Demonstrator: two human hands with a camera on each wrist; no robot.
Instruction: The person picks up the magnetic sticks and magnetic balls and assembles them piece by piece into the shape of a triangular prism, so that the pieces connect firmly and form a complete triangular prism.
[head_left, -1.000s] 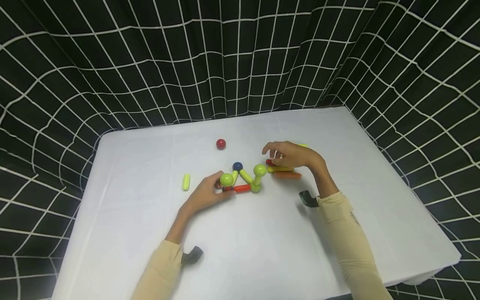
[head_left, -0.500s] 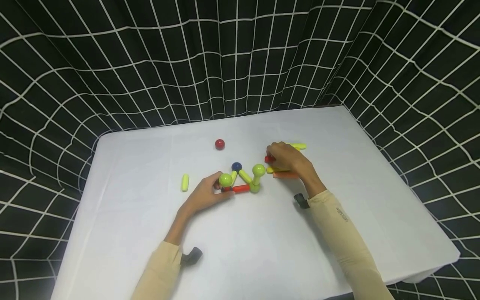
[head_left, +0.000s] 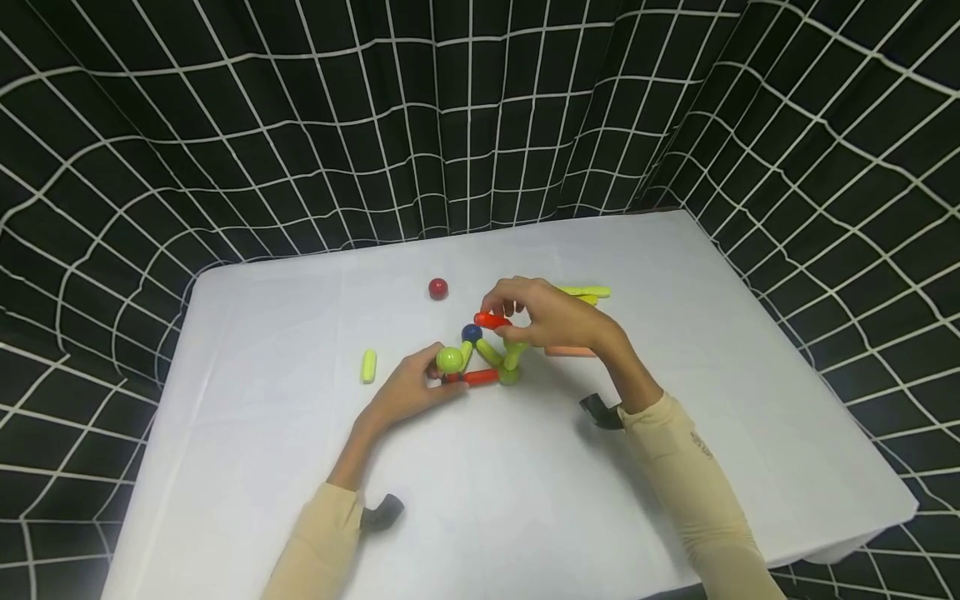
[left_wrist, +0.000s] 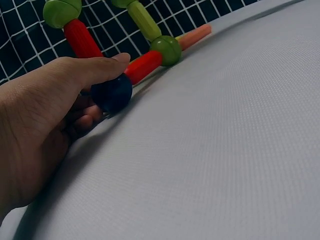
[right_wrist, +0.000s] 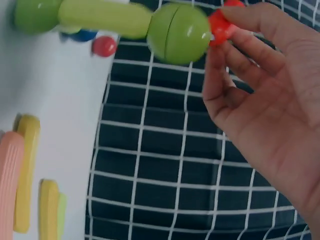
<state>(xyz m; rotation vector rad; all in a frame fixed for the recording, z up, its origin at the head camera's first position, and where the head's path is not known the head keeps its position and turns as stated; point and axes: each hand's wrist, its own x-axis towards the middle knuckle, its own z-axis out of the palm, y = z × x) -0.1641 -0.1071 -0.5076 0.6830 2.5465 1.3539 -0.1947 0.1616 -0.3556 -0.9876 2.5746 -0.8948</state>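
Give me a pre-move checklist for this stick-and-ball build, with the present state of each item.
1. Left hand supporting the built piece: ok, thumb and fingers are around the near dark blue ball.
2. Held red stick secure: ok, pinched in the right hand.
3. Held red stick joined to the right green ball: cannot tell, they overlap in the right wrist view.
4. Held red stick meeting the left green ball: not ok, a gap shows in the head view.
5. Loose red ball clear of the built piece: ok, it lies apart on the table.
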